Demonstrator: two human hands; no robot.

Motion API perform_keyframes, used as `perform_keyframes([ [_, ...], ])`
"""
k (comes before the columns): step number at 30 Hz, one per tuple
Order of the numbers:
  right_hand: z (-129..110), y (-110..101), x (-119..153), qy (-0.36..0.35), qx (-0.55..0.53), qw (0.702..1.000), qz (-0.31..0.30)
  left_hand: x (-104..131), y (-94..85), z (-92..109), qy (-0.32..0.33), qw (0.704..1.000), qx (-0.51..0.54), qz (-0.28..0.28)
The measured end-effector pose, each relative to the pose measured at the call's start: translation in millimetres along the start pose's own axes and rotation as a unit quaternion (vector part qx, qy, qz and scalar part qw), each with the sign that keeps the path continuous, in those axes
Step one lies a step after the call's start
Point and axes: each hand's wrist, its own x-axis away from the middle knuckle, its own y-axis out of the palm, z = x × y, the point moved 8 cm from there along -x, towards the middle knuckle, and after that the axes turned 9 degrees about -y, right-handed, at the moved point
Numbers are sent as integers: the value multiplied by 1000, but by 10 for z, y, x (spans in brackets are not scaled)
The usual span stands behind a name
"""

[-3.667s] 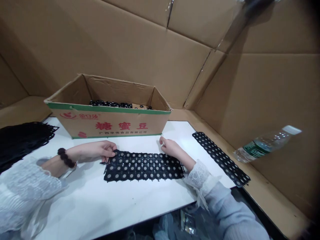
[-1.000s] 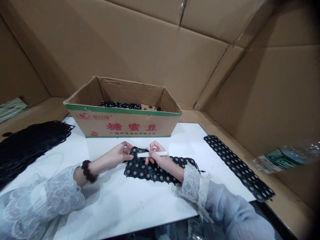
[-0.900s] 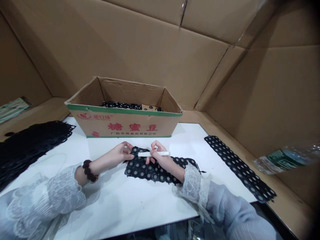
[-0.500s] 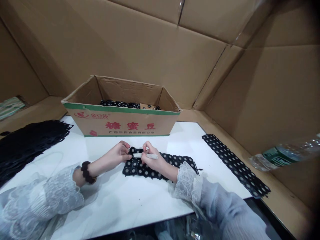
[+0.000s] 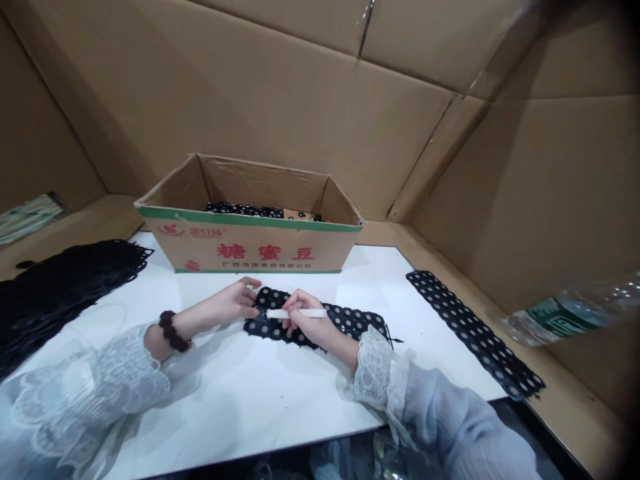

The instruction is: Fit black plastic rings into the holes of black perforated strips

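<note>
1. The right hand [image 5: 305,323] is closed around a thin white stick [image 5: 296,313], which lies nearly level with its tip pointing left over a black sheet [image 5: 350,320] full of round holes. Holding it low like this seems to keep the tip right on the sheet's left end.
2. The left hand [image 5: 231,307] rests on the white table [image 5: 240,400] with loosely curled fingers pressing the left edge of the sheet. It appears to hold the sheet flat and steady; whether it pinches the edge or only presses on it I cannot tell.
3. The sheet lies flat on the table in front of the person, between the two hands and partly under the right wrist.
4. Just behind the hands stands an open cardboard box [image 5: 250,247] with red lettering, with small black pieces inside.
5. A dark heap [image 5: 60,287] of similar black material lies well to the left, and a long holed strip [image 5: 473,332] lies along the table's right edge.
6. A plastic bottle [image 5: 570,312] lies blurred at the far right on the cardboard wall.
7. Nothing lies between the hands and the sheet; the box is near but apart.
</note>
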Motion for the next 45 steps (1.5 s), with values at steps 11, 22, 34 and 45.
perform_keyframes([
  [11,50,17,-14,6,0,1000,1,27,-16,-56,-33,997,-75,9],
  [22,-50,114,-8,-22,72,997,-30,32,27,-59,-17,997,-55,48],
  [34,-44,36,12,11,-42,998,38,171,13,36,-21,997,-53,-54],
  [45,51,184,28,26,-31,999,-33,149,83,-43,-38,988,-129,-78],
])
